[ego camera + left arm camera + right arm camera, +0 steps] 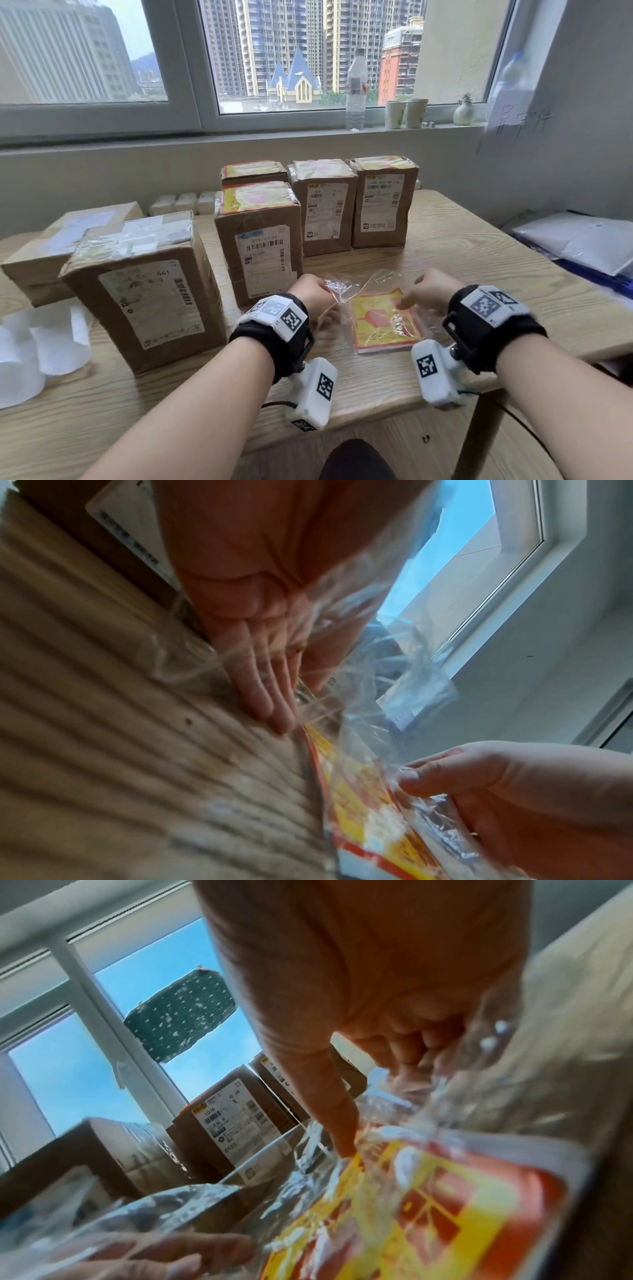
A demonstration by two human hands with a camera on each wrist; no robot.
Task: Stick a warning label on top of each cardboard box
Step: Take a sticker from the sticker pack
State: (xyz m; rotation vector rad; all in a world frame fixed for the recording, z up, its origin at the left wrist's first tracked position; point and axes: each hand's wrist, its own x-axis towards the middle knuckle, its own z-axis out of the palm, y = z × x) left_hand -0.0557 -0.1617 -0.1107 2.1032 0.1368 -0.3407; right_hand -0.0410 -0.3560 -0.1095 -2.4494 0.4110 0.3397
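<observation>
A clear plastic bag holding a stack of yellow-and-red warning labels lies on the wooden table between my hands. My left hand pinches the bag's left edge, its fingers pointing down at the table. My right hand pinches the film at the far edge of the label stack, thumb tip against it. Several boxes at the back carry labels on top. The large box at the left and the one behind it show only tape.
White backing papers lie at the table's left edge. A water bottle, two cups and a small vase stand on the window sill. White packets lie beyond the table's right side.
</observation>
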